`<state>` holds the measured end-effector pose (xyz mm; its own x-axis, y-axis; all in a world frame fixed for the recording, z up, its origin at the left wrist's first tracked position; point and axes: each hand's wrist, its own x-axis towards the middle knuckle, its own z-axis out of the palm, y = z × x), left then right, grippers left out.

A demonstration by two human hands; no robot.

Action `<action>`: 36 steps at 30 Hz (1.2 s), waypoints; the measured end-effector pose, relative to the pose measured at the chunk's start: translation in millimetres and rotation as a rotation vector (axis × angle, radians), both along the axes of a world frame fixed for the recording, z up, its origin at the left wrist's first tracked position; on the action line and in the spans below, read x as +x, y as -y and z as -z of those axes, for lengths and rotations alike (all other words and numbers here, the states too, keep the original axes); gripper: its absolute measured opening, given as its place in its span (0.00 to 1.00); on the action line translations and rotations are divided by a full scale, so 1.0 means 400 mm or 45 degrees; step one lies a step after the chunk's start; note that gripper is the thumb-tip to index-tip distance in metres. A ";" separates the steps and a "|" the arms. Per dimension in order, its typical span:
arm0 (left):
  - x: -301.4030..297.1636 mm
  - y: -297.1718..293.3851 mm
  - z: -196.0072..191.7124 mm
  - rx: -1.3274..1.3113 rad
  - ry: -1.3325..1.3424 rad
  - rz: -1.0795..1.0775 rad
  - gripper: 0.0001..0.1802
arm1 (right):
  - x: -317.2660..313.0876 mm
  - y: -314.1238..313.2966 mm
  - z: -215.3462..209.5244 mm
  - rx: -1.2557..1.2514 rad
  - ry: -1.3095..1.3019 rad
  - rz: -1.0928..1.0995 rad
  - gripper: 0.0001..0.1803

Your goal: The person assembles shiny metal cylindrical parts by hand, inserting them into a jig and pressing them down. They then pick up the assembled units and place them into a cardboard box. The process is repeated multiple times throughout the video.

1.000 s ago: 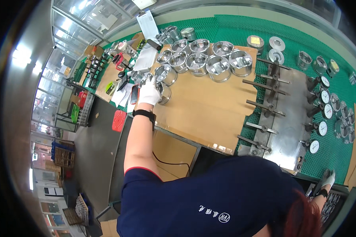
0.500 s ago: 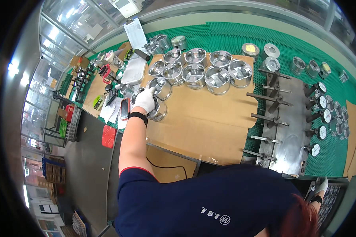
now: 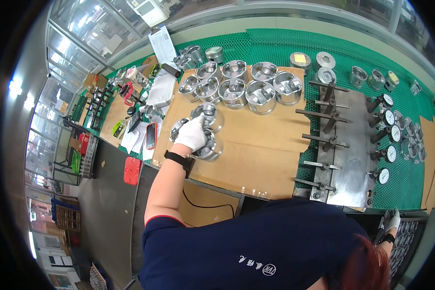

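My left hand [image 3: 192, 136], in a white glove, is closed over a cluster of metal pistons on the cardboard sheet [image 3: 256, 145]. One piston [image 3: 213, 116] lies beyond the fingers, another [image 3: 210, 149] to their right, and a third [image 3: 178, 128] to their left. The palm hides which of them the fingers grip. Beyond them, several pistons [image 3: 261, 96] stand in two rows. At the far lower right my gloved right hand [image 3: 392, 221] has its fingers stretched out, beside a crate of many pistons [image 3: 405, 241].
Right of the cardboard is a metal plate [image 3: 353, 169] with bar clamps and several dial gauges [image 3: 390, 153]. More pistons [image 3: 411, 140] stand on the green mat [image 3: 396, 193]. At left are a phone [image 3: 151, 136], papers, a white tray [image 3: 160, 92] and a clipboard [image 3: 163, 44].
My left hand has moved right and slightly nearer, and the pistons around it have shifted right across the cardboard with it. My right hand stays by the crate. The view has shifted slightly.
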<state>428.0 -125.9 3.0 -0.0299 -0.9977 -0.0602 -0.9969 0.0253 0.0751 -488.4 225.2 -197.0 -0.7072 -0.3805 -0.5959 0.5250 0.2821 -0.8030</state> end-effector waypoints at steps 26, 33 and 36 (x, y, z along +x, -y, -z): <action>-0.017 0.440 -0.091 -0.146 0.063 -0.065 0.31 | 0.096 -0.078 0.042 0.129 0.072 0.083 0.17; 0.016 0.571 -0.010 0.155 0.102 -0.159 0.31 | 0.119 -0.167 -0.060 0.271 -0.044 0.057 0.19; -0.011 0.559 -0.042 0.149 0.128 -0.225 0.31 | 0.152 -0.158 -0.070 0.289 -0.082 0.051 0.20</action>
